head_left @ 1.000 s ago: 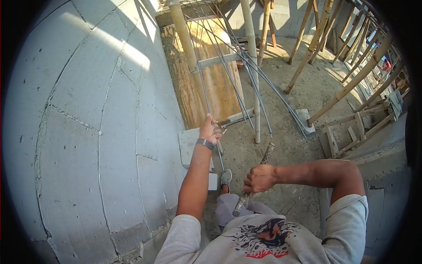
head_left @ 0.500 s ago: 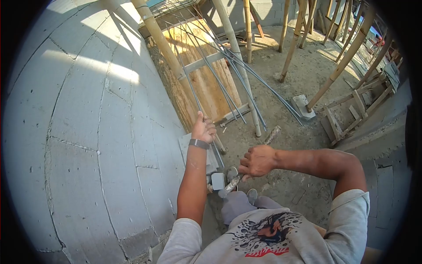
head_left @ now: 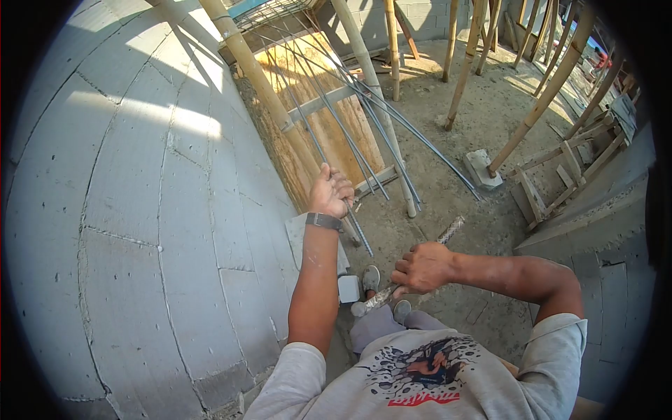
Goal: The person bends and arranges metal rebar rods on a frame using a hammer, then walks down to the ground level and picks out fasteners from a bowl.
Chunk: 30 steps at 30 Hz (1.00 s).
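Observation:
My left hand (head_left: 331,192) is closed around a thin steel rebar rod (head_left: 360,230). The rod slants from the bundle at the top of the head view down past my palm, and its lower end hangs over the floor. In front of my body, my right hand (head_left: 422,267) grips a stout stick with a silvery, patterned wrap (head_left: 451,229). Both ends of this stick stick out from my fist, the nearer one rounded and pale; its exact kind I cannot tell. More rebar rods (head_left: 420,143) lie fanned out ahead of my left hand.
A light block wall (head_left: 140,231) runs along my left. Bamboo props (head_left: 465,70) stand ahead and to the right, one by a concrete block (head_left: 483,169). Plywood (head_left: 336,133) lies under the rods. A wooden frame (head_left: 553,182) leans at right. A white box (head_left: 348,288) is near my shoe.
My left hand has risen slightly, and the rod's lower end has shifted right and up. My right hand has moved a little right and down with the wrapped stick.

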Tool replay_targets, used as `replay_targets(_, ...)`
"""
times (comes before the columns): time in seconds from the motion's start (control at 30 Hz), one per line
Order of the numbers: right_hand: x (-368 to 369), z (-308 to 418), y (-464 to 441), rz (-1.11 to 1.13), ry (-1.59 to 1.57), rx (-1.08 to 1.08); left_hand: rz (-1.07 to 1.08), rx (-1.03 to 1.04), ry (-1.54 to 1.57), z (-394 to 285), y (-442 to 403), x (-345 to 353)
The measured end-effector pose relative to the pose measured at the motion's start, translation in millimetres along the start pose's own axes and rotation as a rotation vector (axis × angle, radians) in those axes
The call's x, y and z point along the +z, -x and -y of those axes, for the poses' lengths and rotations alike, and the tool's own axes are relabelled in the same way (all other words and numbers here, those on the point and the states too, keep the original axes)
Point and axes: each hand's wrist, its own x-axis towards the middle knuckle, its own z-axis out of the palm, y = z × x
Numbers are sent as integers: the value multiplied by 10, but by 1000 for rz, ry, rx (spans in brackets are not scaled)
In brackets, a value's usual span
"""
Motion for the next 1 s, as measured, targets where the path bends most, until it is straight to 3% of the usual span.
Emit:
replay_targets(0.17, -141, 37, 148, -54, 6, 88, -45, 37, -52, 21, 8, -149)
replay_targets(0.47, -72, -172, -83, 16, 109, -215, -7, 19, -75, -109, 62, -277)
replay_targets(0.57, -189, -336, -169, -71, 102, 224, 43, 5, -79, -152, 126, -237)
replay_targets(0.67, -253, -243, -208, -146, 121, 233, 59, -10, -50, -168, 156, -87)
replay_targets(0.87, -113, 100, -131, 21, 14, -264, -4, -2, -73, -234, 191, -222)
replay_targets(0.97, -262, 0, -165, -21, 44, -299, 55, -25, -77, -288, 209, -305)
replay_targets(1.0, -316, -93, -196, -11, 61, -143, 61, -23, -84, -292, 201, -296)
